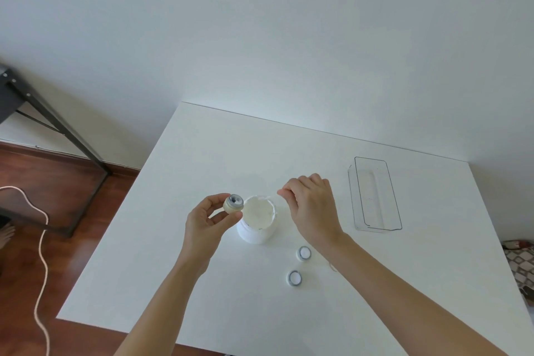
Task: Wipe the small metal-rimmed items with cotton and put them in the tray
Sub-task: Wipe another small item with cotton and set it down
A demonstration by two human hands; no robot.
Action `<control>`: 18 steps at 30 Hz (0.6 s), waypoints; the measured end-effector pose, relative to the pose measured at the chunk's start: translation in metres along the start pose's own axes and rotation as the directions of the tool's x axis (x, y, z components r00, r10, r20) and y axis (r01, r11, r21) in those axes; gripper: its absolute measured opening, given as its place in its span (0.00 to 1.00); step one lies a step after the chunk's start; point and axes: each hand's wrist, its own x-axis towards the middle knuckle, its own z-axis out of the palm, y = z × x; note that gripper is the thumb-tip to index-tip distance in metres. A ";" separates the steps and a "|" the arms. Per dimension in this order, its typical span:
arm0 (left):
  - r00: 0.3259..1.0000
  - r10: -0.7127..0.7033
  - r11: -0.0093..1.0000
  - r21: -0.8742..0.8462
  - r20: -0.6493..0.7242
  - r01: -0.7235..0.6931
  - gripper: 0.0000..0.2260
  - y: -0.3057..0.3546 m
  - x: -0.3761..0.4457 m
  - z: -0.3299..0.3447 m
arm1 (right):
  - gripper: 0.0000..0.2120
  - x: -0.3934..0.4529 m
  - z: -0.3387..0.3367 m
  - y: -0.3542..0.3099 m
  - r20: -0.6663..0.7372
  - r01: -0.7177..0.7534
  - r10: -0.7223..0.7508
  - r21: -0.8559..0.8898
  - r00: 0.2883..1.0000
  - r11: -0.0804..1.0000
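Item one: a small metal-rimmed item (233,203), cream-bodied with a grey rim, which I hold up in my left hand (208,221), pinched by thumb and fingertips around its side wall, just left of the open white cotton tub (257,221). Items two and three: a second rimmed item (303,253) and a third rimmed item (294,278), lying apart on the white table (173,269), near and right of the tub. My right hand (313,205) hovers just right of the tub's mouth, thumb and forefinger drawn together; a faint white wisp may sit between them, but I cannot tell whether it grips any cotton. Clear tray (375,193): far right on the table, well apart from the tub, nothing visible inside. Handling notes, as I judge them: the pieces look light and rigid, their rims smooth and likely slippery, so the side wall is the place to hold while wiping the face. Cotton: soft, tears off in tufts.
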 end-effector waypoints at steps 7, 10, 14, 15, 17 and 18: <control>0.993 -0.022 1.000 -0.017 0.112 0.025 0.16 -0.005 -0.011 -0.010 | 0.12 0.011 0.046 -0.010 0.289 0.059 -0.018 -0.132 0.957 0.990; 0.992 -0.024 0.994 -0.104 0.125 0.037 0.23 -0.005 -0.014 -0.011 | 0.10 0.013 0.060 -0.012 0.410 0.073 -0.008 -0.143 0.912 0.987; 0.992 -0.014 0.991 -0.130 0.127 0.031 0.19 -0.006 -0.015 -0.012 | 0.09 0.010 0.061 -0.009 0.488 0.018 0.046 -0.126 0.872 0.992; 0.992 -0.016 0.992 -0.124 0.127 0.032 0.18 -0.006 -0.015 -0.012 | 0.10 0.010 0.059 -0.008 0.492 -0.024 0.082 -0.123 0.866 0.992; 0.991 -0.022 0.993 -0.113 0.132 0.037 0.16 -0.006 -0.016 -0.012 | 0.11 0.011 0.052 -0.004 0.504 -0.149 0.184 -0.109 0.844 0.983; 0.990 -0.025 0.993 -0.109 0.138 0.040 0.16 -0.005 -0.016 -0.012 | 0.12 0.013 0.048 -0.002 0.516 -0.226 0.240 -0.091 0.823 0.970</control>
